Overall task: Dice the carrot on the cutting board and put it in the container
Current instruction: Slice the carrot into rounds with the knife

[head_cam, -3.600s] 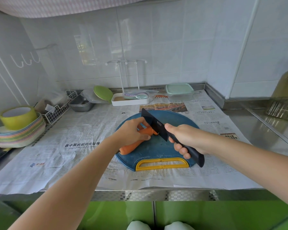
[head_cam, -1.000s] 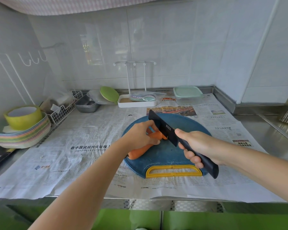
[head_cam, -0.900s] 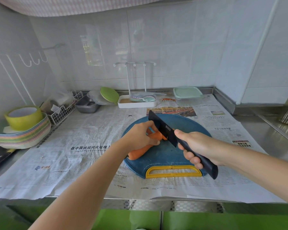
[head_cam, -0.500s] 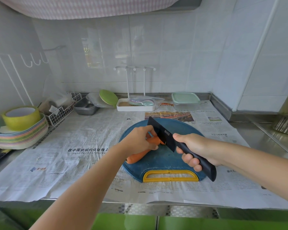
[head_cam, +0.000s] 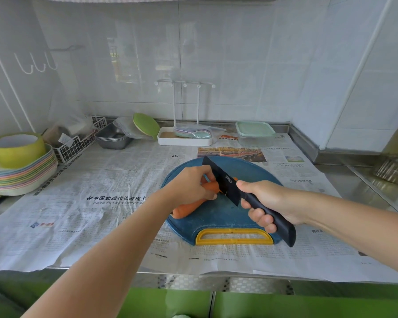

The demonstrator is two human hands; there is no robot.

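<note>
The long orange carrot (head_cam: 189, 207) lies slantwise on the round blue plastic cutting board with a yellow handle slot (head_cam: 218, 218), its thick end toward the board's left edge. Its thin end runs up under the black rectangular blade of the black-handled knife (head_cam: 223, 180). A small bit of orange shows on the far side of the blade, so the cut looks to be at the tip.

By my reckoning the dicing has barely begun. No loose dice can be seen on the board, nearly the whole length remains to be cut, and nothing has gone into the clear plastic container with the pale green lid (head_cam: 255, 131), which sits closed at the back of the desk.

The left hand (head_cam: 191, 187) covers the carrot's middle, its fingers (head_cam: 206, 174) curled down on it just beside the blade. The right hand (head_cam: 269, 200) has its fingers (head_cam: 260, 214) wrapped round the knife handle. The board rests on newspaper (head_cam: 101, 203) spread over the steel desk (head_cam: 365, 196).
</note>
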